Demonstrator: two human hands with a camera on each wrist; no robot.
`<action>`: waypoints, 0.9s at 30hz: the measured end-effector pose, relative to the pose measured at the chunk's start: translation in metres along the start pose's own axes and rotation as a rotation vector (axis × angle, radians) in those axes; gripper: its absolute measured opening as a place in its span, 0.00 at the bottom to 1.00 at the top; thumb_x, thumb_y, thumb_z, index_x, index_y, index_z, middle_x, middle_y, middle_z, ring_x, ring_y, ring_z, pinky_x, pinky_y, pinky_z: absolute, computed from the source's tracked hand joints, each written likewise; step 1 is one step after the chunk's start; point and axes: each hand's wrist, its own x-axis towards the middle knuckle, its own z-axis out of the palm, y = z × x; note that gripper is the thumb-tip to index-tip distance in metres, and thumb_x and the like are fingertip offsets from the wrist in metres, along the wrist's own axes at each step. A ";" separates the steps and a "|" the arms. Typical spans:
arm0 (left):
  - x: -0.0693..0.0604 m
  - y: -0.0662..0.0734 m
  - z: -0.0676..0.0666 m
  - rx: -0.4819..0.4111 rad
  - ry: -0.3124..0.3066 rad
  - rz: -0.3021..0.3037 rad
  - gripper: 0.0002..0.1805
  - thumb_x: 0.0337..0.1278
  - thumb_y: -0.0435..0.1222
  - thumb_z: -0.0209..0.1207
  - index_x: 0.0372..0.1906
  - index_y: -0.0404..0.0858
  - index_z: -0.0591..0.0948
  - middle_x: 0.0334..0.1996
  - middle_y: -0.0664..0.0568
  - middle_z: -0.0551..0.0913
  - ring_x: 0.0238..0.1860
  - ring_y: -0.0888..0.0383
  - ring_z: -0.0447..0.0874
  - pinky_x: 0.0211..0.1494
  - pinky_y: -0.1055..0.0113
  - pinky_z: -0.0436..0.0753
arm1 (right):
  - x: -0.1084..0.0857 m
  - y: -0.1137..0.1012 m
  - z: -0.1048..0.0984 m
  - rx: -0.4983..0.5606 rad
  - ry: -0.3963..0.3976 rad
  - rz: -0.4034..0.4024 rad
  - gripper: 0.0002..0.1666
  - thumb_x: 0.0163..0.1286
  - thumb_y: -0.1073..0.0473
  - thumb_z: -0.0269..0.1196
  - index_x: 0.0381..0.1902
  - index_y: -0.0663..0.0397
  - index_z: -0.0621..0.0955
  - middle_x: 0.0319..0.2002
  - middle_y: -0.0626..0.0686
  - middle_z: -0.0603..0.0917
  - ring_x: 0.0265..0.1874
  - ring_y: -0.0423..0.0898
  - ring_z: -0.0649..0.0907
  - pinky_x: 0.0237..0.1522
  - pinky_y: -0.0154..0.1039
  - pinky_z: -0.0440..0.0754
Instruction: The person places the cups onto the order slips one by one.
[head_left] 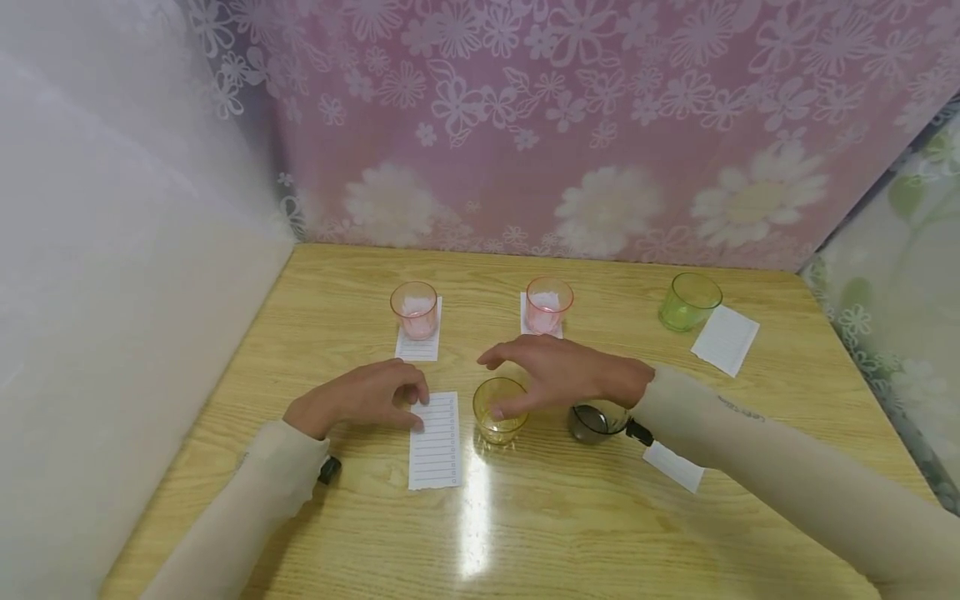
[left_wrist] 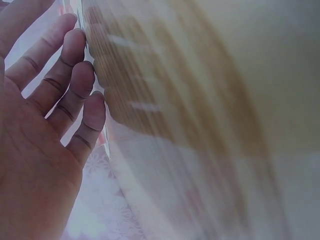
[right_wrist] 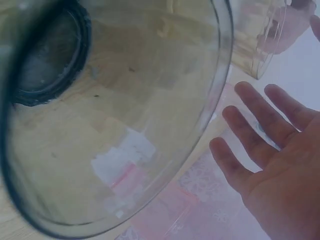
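In the head view my left hand is over a lined paper slip, its thumb and index finger at the upper left edge. The left wrist view shows those fingers loosely bent, their tips against a surface too blurred to name. My right hand reaches over a yellow glass, thumb across its rim area and fingers beyond it. In the right wrist view the right fingers are spread and nearly straight, not curled round anything. A dark-tinted glass stands under the right wrist.
Two pink glasses stand on paper slips at the back. A green glass is at the back right, beside another slip. One more slip lies under the right forearm. A floral curtain borders the wooden table.
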 end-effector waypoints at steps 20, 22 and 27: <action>0.001 -0.001 0.001 0.024 -0.005 0.025 0.14 0.61 0.48 0.79 0.45 0.54 0.86 0.43 0.62 0.82 0.47 0.61 0.76 0.55 0.62 0.80 | -0.011 -0.001 0.016 -0.246 0.068 -0.055 0.46 0.64 0.31 0.77 0.72 0.50 0.81 0.57 0.46 0.90 0.55 0.48 0.88 0.61 0.54 0.84; 0.001 0.000 0.001 0.022 -0.005 0.036 0.14 0.61 0.48 0.79 0.46 0.53 0.86 0.43 0.62 0.82 0.47 0.61 0.76 0.55 0.62 0.80 | -0.011 0.000 0.016 -0.249 0.068 -0.055 0.47 0.64 0.30 0.77 0.72 0.50 0.81 0.57 0.47 0.90 0.55 0.49 0.88 0.62 0.55 0.84; 0.003 0.000 0.001 0.019 -0.006 0.055 0.14 0.61 0.48 0.79 0.46 0.52 0.86 0.42 0.61 0.82 0.46 0.60 0.75 0.54 0.63 0.79 | -0.011 -0.001 0.018 -0.268 0.082 -0.070 0.47 0.63 0.31 0.77 0.71 0.50 0.82 0.57 0.47 0.90 0.56 0.50 0.89 0.65 0.57 0.83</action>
